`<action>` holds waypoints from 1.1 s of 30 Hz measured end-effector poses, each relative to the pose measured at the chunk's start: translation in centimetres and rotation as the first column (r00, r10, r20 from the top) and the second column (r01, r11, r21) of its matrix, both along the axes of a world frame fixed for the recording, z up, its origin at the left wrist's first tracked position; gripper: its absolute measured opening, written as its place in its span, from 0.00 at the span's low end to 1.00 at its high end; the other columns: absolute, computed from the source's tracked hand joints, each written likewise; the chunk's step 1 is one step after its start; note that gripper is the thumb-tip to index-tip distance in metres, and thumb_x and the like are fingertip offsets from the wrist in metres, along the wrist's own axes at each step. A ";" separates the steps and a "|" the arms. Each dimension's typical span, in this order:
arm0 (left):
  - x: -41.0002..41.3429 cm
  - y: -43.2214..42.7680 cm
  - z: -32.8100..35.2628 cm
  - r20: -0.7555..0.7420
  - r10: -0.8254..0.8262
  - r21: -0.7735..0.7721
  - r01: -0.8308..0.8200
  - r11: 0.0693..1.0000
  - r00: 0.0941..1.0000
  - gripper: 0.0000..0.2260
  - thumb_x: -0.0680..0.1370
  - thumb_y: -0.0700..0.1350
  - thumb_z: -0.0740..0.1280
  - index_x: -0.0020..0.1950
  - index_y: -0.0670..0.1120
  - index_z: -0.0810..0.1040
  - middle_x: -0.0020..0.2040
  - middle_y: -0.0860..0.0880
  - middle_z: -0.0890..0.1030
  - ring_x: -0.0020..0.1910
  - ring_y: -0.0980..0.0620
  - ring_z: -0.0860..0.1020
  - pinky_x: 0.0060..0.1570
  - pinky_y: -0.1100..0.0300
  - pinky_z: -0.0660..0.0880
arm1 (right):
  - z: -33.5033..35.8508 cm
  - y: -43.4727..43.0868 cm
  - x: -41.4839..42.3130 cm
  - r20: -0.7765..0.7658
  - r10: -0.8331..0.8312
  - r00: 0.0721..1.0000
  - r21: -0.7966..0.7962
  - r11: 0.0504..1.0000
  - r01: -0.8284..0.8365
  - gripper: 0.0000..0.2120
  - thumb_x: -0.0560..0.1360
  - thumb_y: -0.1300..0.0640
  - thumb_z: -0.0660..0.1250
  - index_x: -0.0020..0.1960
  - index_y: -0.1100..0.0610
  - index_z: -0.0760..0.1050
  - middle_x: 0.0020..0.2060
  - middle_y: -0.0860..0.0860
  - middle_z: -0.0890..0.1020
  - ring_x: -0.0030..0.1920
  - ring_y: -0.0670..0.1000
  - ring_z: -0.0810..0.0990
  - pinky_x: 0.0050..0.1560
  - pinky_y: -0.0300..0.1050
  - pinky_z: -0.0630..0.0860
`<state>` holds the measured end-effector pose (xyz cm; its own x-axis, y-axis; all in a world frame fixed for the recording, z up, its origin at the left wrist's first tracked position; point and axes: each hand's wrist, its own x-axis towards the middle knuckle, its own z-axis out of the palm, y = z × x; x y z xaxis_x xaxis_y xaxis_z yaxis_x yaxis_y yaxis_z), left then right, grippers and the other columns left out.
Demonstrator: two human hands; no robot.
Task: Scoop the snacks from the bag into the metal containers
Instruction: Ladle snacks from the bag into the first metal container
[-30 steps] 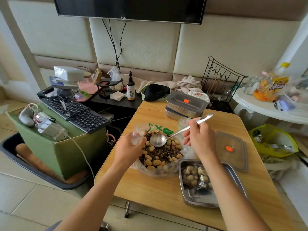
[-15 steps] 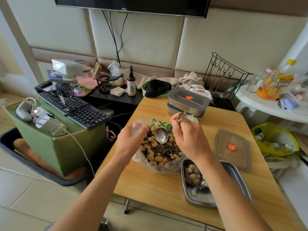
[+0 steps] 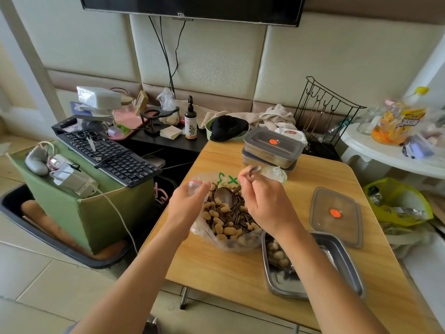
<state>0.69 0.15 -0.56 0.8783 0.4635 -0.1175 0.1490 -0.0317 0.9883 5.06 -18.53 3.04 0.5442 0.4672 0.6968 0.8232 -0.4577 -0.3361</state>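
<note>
padded cream wall (image 3: 207,56), tv (image 3: 192,7), tiled floor (image 3: 48,285), wooden table (image 3: 221,268)

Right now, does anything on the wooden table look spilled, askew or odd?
Nothing stands out. The snacks sit only inside the plastic bag and the open metal container; none lie on the wooden table. The loose lid lies flat beside that container.

Soft daylight, edges warped, perhaps blurred
</note>
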 end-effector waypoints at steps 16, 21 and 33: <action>0.0 -0.6 -0.6 -0.070 0.024 0.627 0.025 0.779 0.997 0.24 0.77 0.62 0.70 0.69 0.52 0.75 0.76 0.48 0.58 0.76 0.46 0.56 0.68 0.50 0.63 | -0.5 -2.3 1.4 -0.623 -0.287 0.728 0.228 0.823 0.520 0.13 0.87 0.58 0.55 0.50 0.60 0.76 0.32 0.54 0.83 0.25 0.47 0.82 0.26 0.35 0.75; 0.1 -1.1 -0.8 -0.010 -0.051 0.878 0.033 0.477 0.999 0.26 0.75 0.65 0.71 0.67 0.54 0.76 0.66 0.49 0.66 0.64 0.49 0.62 0.58 0.54 0.61 | 0.0 -3.3 1.7 -0.640 -0.318 0.699 0.167 0.831 0.531 0.13 0.86 0.57 0.55 0.50 0.59 0.76 0.33 0.53 0.84 0.27 0.48 0.83 0.28 0.38 0.77; 1.4 -2.9 -0.5 -0.200 -0.122 0.877 0.233 0.420 0.972 0.29 0.74 0.65 0.72 0.67 0.49 0.73 0.60 0.51 0.81 0.61 0.48 0.77 0.61 0.51 0.69 | 1.3 -5.6 1.7 -0.699 -0.212 0.683 0.331 0.750 0.572 0.13 0.84 0.58 0.57 0.48 0.59 0.78 0.29 0.53 0.83 0.26 0.53 0.81 0.26 0.39 0.74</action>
